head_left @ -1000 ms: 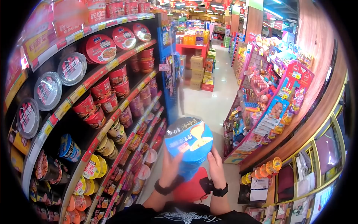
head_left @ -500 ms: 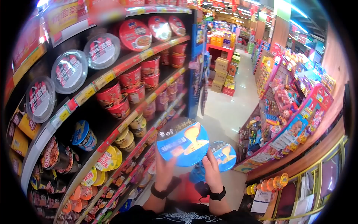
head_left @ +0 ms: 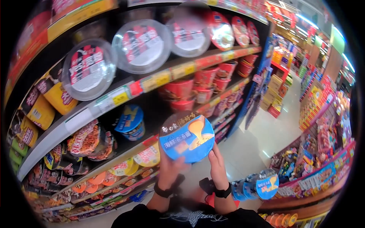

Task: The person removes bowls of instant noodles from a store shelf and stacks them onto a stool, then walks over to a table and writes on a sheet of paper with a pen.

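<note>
Both of my hands hold one round noodle cup (head_left: 186, 136) with a blue and black lid, tilted so its top faces me. My left hand (head_left: 170, 171) grips its lower left side, with the fingers partly blurred. Around the lower right side my right hand (head_left: 218, 167) is closed, thumb near the rim. A similar blue cup (head_left: 131, 122) stands on the shelf to the left. More blue-lidded cups (head_left: 267, 184) are lined up at the lower right, beyond my right wrist.
Curved shelves (head_left: 83, 114) of cups and bowls fill the left side. Clear-lidded bowls (head_left: 89, 69) stand on the upper shelf. A candy rack (head_left: 323, 152) is at the right. The aisle floor (head_left: 262, 129) runs between, with stacked cartons (head_left: 272, 91) farther back.
The view has turned left and nearer the shelves. The held cup stays in both hands, now in front of the shelf. The row of blue-lidded cups at the lower right has come into fuller view.
</note>
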{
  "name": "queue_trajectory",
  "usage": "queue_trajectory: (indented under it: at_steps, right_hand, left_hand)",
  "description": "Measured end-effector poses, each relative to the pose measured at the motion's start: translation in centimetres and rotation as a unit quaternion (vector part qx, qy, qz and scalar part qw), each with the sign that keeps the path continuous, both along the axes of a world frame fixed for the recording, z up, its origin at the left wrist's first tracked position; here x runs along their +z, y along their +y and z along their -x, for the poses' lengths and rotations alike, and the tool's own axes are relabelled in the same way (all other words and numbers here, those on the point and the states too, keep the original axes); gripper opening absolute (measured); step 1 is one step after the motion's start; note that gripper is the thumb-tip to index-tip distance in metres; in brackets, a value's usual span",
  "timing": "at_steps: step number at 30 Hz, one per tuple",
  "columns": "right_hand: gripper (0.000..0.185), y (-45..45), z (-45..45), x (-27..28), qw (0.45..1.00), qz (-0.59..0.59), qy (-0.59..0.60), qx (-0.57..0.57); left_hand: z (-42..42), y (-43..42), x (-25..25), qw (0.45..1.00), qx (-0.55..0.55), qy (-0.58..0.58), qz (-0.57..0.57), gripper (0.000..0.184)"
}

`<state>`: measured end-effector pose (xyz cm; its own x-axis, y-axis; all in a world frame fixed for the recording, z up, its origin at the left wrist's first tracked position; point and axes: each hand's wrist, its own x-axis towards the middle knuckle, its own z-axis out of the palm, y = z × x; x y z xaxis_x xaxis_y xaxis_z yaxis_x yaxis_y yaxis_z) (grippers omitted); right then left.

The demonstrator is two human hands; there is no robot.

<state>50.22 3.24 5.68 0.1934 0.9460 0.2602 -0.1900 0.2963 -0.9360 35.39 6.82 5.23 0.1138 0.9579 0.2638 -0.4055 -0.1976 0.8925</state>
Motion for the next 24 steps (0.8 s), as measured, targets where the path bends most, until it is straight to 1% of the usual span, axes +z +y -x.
queue_trajectory:
  at_steps: [2, 5, 9, 12, 13, 16, 17, 20, 21, 24]
  right_hand:
    - [0.05, 2.1, 1.7, -0.1, 1.0, -0.004, -0.002, 0.031]
    - [0.051, 5.0, 4.3, 0.3, 0.996, -0.023, 0.0, 0.087]
    - [0.05, 8.0, 7.4, 1.4, 0.991, -0.014, -0.018, 0.13]
    - [0.05, 10.0, 9.3, 2.3, 0.988, -0.02, -0.021, 0.149]
    - [0.05, 10.7, 9.8, 2.1, 0.987, -0.035, -0.016, 0.158]
    - [0.05, 12.6, 10.8, 2.1, 0.984, -0.027, -0.008, 0.177]
    - [0.05, 13.1, 11.1, 2.2, 0.985, -0.021, 0.0, 0.174]
    - [0.05, 14.9, 11.6, 2.5, 0.982, -0.033, -0.009, 0.184]
    - [0.05, 15.5, 11.8, 2.5, 0.981, -0.037, -0.019, 0.19]
    - [0.051, 17.2, 12.4, 2.0, 0.977, -0.063, -0.048, 0.196]
  left_hand:
    - [1.8, 1.1, 0.2, 0.998, 0.05, 0.018, -0.02, 0.081]
    - [5.0, 3.0, 0.1, 0.995, 0.083, 0.011, -0.044, 0.091]
    - [8.3, 5.0, -0.1, 0.988, 0.14, 0.004, -0.063, 0.094]
    - [9.6, 5.6, 1.0, 0.984, 0.167, 0.013, -0.069, 0.095]
    - [10.0, 6.1, 1.0, 0.984, 0.166, 0.01, -0.071, 0.098]
    - [10.9, 7.0, 1.8, 0.982, 0.166, 0.034, -0.077, 0.1]
    - [10.9, 7.2, 2.2, 0.981, 0.169, 0.044, -0.082, 0.096]
    - [11.3, 8.8, 1.7, 0.961, 0.229, 0.114, -0.11, 0.091]
    - [11.2, 8.9, 2.4, 0.958, 0.239, 0.12, -0.104, 0.087]
    - [11.8, 10.4, 1.3, 0.944, 0.288, 0.129, -0.092, 0.084]
